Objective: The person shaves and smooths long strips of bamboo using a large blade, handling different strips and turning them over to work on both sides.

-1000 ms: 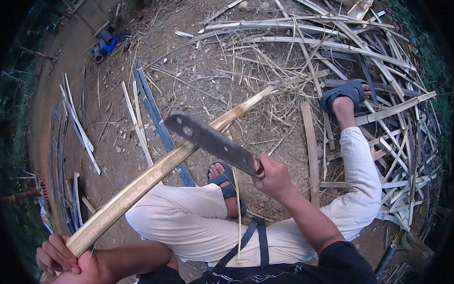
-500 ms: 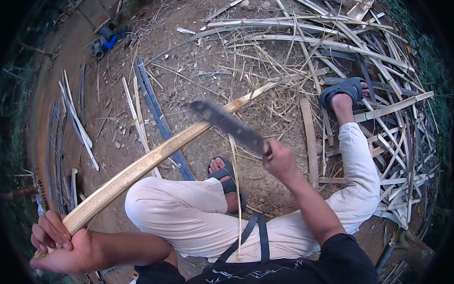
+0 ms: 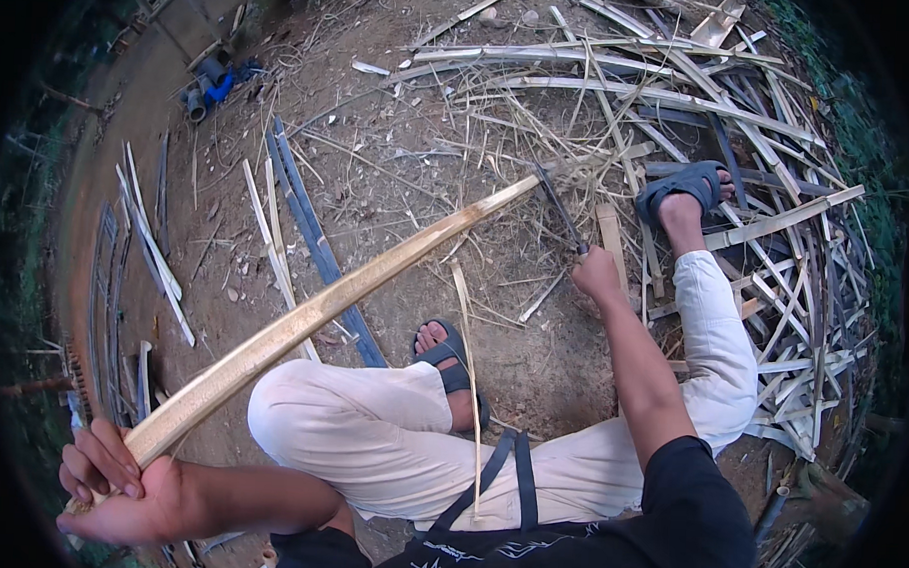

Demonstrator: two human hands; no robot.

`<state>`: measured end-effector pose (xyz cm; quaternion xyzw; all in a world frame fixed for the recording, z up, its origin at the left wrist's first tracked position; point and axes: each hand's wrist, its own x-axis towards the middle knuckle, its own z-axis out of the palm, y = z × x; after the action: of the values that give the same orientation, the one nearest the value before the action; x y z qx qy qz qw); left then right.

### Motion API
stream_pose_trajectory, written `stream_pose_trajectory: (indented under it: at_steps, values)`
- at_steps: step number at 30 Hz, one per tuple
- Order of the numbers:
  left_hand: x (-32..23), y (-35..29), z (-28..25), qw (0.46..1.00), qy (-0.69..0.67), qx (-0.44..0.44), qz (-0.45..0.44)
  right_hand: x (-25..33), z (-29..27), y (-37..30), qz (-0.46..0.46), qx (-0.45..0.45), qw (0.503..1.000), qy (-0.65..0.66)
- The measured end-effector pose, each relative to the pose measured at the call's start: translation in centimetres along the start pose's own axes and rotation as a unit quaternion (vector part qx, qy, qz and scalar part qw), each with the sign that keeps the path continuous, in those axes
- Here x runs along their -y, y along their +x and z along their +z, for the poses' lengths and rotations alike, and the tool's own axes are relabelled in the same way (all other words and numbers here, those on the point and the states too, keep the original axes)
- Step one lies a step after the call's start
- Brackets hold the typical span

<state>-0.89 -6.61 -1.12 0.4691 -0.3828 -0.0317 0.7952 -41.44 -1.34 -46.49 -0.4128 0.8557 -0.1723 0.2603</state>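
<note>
My left hand (image 3: 112, 482) is closed round the near end of a long, pale split bamboo strip (image 3: 303, 324) at the lower left. The strip slants up and to the right, past my bent knee, over the ground. My right hand (image 3: 599, 273) grips the handle of a dark machete (image 3: 560, 210). Its blade shows nearly edge-on and meets or lies right by the strip's far end; whether it touches I cannot tell. A thin pale sliver (image 3: 469, 355) hangs over my trousers near the dark strap (image 3: 524, 477).
A heap of split bamboo strips (image 3: 776, 245) covers the right side beside my sandalled foot (image 3: 693, 190). Fibrous shavings (image 3: 540, 127) litter the dirt ahead. Dark strips (image 3: 321, 239) and pale strips (image 3: 156, 244) lie to the left. Dark tubes with something blue (image 3: 213, 83) stand far left.
My right hand has moved up and slightly right, taking the machete from the middle of the bamboo strip to its far end. The blade has turned edge-on. My left hand stays nearly in place.
</note>
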Motion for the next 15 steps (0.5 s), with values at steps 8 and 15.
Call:
stream_pose_trajectory:
  at_steps: [8, 15]
  values:
    - [0.1, 0.2, 0.3, 1.000, -0.025, 0.014, -0.007, 0.6, 0.3, 2.4, 0.036, -0.002, 0.999, 0.024]
    - [1.4, 0.7, -1.5, 0.960, -0.236, 0.149, -0.036, -1.0, 0.6, -2.1, 0.070, -0.049, 0.996, 0.013]
